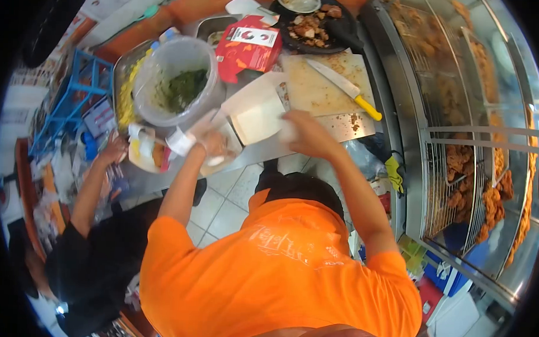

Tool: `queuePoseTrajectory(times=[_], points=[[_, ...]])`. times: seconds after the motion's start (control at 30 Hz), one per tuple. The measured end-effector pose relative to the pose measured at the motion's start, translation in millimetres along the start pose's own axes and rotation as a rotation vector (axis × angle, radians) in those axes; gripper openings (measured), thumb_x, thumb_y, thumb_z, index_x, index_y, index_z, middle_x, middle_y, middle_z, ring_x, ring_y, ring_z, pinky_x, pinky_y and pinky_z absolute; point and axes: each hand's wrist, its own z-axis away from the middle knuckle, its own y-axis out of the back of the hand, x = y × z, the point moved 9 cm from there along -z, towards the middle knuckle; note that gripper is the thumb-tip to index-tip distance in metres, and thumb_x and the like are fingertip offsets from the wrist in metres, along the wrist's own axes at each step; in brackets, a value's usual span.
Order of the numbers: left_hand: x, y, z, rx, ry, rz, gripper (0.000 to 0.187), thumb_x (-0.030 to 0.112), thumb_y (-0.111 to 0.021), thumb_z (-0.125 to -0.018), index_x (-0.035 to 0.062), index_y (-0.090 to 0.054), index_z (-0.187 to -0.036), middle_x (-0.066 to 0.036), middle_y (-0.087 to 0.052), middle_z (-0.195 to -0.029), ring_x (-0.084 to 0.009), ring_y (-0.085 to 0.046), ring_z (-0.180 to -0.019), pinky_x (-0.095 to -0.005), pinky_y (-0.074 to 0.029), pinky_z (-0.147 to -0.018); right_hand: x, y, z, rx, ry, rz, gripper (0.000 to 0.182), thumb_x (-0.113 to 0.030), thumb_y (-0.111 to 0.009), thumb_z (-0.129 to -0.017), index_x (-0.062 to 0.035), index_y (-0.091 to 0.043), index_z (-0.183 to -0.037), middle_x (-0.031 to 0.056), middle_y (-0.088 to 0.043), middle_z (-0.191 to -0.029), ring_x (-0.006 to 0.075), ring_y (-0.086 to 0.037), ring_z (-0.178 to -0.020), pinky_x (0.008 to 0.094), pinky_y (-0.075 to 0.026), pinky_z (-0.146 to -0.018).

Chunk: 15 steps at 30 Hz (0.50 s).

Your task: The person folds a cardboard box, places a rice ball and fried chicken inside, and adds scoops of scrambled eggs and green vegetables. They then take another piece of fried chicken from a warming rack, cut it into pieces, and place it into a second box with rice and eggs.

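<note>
My left hand [213, 145] is over the counter's front edge, beside an open white paper box [256, 117]; its fingers are smeared by motion. At that box's right side my right hand [303, 133] is closed, its fingers bent around the white edge and partly blurred. The open box stands with its lid raised, and its inside looks bare white. Left of my left hand is another open box [144, 158] with food in it, beside a co-worker's hand [113, 150]. A clear plastic tub [211, 65] with dark green leaves stands behind my left hand.
A yellow-handled knife [341, 82] lies on the cutting board [310, 98]. Behind it are a black pan [346, 19] with chopped meat and a red carton [248, 48]. On the right stands a glass display case [422, 123] with fried chicken. A co-worker in black [100, 257] is at left.
</note>
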Motion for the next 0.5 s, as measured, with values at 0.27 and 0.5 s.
queuePoseTrajectory(times=[0.27, 0.5], points=[[-14, -13, 10, 0.462, -0.015, 0.013, 0.043, 0.045, -0.058, -0.094, 0.0051, -0.073, -0.092, -0.023, -0.069, -0.091, -0.0397, -0.066, -0.088, -0.0499, -0.051, -0.082, 42, -177, -102, -0.228, 0.191, 0.493, 0.047, -0.01, -0.071, -0.074, -0.0155, -0.06, -0.119, 0.0085, -0.06, -0.12, 0.0305, -0.058, -0.112, 0.0417, -0.05, -0.09], [-15, -6, 27, 0.677, -0.043, -0.021, 0.035, 0.023, -0.059, -0.093, 0.0086, -0.062, -0.124, -0.021, -0.064, -0.116, -0.0387, -0.058, -0.113, -0.0492, -0.045, -0.099, 135, 33, -18, 0.573, -0.368, 0.07, 0.039, -0.002, -0.065, -0.074, -0.007, -0.063, -0.113, 0.0168, -0.061, -0.115, 0.0353, -0.057, -0.11, 0.0409, -0.047, -0.095]])
